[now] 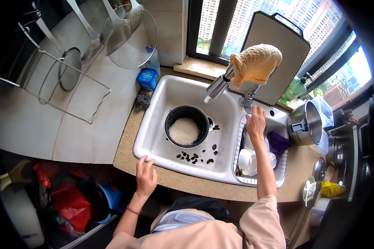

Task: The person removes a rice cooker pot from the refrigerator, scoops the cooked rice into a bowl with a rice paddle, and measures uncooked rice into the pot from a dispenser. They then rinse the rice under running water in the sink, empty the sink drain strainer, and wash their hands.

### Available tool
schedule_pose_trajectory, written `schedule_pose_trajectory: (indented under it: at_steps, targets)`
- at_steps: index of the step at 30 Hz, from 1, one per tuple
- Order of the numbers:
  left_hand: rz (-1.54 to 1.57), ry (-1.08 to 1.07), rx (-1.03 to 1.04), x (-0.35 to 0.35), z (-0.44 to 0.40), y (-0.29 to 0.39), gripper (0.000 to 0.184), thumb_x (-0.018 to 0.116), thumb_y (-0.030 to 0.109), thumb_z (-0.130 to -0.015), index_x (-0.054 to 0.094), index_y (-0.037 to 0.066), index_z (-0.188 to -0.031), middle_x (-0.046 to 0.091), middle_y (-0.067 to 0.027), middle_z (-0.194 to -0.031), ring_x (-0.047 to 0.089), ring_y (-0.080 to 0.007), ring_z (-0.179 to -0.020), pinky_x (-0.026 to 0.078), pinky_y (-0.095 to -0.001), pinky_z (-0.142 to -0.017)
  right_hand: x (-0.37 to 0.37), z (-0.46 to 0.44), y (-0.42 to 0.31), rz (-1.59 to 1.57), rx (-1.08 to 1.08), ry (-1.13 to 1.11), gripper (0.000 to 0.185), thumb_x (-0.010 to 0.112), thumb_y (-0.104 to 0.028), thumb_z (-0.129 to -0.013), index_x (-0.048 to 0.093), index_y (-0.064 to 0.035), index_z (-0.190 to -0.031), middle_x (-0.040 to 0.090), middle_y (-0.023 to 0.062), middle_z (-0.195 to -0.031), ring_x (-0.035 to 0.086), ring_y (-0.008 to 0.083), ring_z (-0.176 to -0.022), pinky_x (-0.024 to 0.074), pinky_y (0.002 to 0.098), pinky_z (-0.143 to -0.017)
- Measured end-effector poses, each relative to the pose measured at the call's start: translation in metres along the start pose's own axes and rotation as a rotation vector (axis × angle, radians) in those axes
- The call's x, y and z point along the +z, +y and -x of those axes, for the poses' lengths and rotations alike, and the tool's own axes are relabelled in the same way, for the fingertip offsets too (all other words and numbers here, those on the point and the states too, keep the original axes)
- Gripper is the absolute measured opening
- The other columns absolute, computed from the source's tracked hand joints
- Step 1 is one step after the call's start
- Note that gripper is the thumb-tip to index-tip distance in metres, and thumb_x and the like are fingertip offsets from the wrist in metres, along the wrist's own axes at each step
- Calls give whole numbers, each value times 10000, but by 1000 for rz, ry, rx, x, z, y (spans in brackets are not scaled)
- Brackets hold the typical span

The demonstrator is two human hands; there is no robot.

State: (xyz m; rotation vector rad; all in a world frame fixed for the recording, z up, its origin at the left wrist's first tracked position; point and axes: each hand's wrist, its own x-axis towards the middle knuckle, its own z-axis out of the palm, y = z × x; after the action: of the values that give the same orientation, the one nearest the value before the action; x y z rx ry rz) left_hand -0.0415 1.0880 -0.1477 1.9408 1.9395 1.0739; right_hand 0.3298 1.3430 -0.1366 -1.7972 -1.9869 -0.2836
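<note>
My left hand (pixel 146 176) rests at the front left edge of the white sink (pixel 153 141), fingers apart and holding nothing. My right hand (pixel 256 120) is at the base of the metal faucet (pixel 247 101), above the dish rack; what its fingers hold is hard to make out. A tan cloth (pixel 257 64) hangs over the faucet's neck. Under the spout (pixel 217 88), to its left, a black pot (pixel 169 124) with white rice (pixel 183 131) in it stands in the sink. Dark pieces (pixel 194 157) lie scattered on the basin floor.
Bowls (pixel 249 162) and a purple cloth (pixel 279 143) are in the wire rack (pixel 247 179). A steel pot (pixel 305 124) stands to the right. Behind leans a cutting board (pixel 274 54). Left are a blue container (pixel 147 79) and hanging strainers (pixel 131 45).
</note>
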Motion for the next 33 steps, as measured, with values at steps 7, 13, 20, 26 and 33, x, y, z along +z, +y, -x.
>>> schedule_pose_trajectory:
  at_steps: [7, 13, 20, 26, 33]
  targets:
    - [-50, -61, -183, 79, -45, -61, 427, 575, 21, -760, 483, 3, -1176, 407, -260, -1229, 425, -421, -1144, 356, -442, -977, -10, 19, -34, -3, -249, 120, 384, 680, -54, -694, 563, -30, -1058, 505, 156, -1147, 469, 352, -1119, 399, 431, -939]
    - [-294, -176, -238, 103, -56, -71, 382, 609, 123, -769, 528, 14, -1127, 491, -207, -1178, 486, -373, -1086, 403, -421, -920, 107, 99, -93, -710, -199, -591, 149, 588, 10, -754, 628, 4, -897, 551, 167, -1105, 550, 350, -1016, 478, 413, -828]
    - [-315, -147, -293, 103, -56, -72, 379, 623, 124, -738, 541, 38, -1097, 535, -158, -1095, 515, -334, -1024, 424, -420, -865, 244, 109, -167, -591, -672, -945, 177, 514, -32, -737, 671, -36, -816, 583, 108, -1087, 511, 295, -1087, 467, 374, -855]
    - [-289, -146, -272, 100, -59, -71, 338, 623, 98, -719, 561, 18, -1041, 555, -146, -1052, 527, -323, -1001, 432, -415, -852, 263, 73, -186, -138, -963, -704, 147, 569, -154, -738, 681, -126, -829, 504, 45, -1092, 419, 212, -1164, 389, 512, -892]
    - [-269, -141, -260, 100, -58, -73, 308, 626, 110, -717, 575, 27, -1009, 572, -132, -1030, 534, -305, -1002, 439, -409, -839, 262, 126, -159, -114, -397, -935, 247, 477, -86, -823, 552, -87, -1058, 449, 266, -1084, 556, 392, -920, 512, 446, -746]
